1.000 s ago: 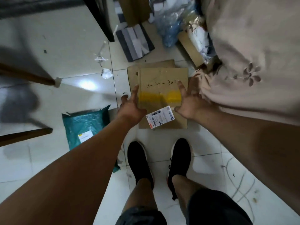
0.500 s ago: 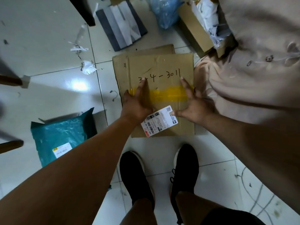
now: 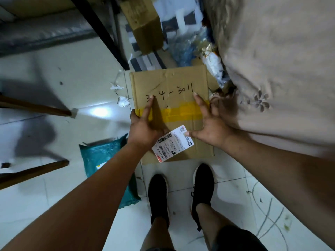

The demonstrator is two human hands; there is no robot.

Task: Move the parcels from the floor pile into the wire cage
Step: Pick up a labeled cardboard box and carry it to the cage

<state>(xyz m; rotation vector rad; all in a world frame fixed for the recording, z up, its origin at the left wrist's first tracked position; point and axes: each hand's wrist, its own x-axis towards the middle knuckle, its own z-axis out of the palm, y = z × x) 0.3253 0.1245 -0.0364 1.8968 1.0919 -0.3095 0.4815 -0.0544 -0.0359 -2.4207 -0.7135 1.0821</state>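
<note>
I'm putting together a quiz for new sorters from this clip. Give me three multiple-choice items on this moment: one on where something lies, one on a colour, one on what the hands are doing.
1. Where does the teal mailer bag lie relative to the cardboard box?
A. on top of it
B. to its left, on the floor
C. inside it

2. What colour is the tape band across the box?
A. red
B. blue
C. yellow

3. What are the left hand and right hand doing?
A. each holds one side of the box
B. both hang free
C. only the left touches it

Answers:
1 B, the bag lies flat on the floor left of the box.
2 C, the band across its top is yellow.
3 A, one hand sits at each side edge, with digits over the top.
</note>
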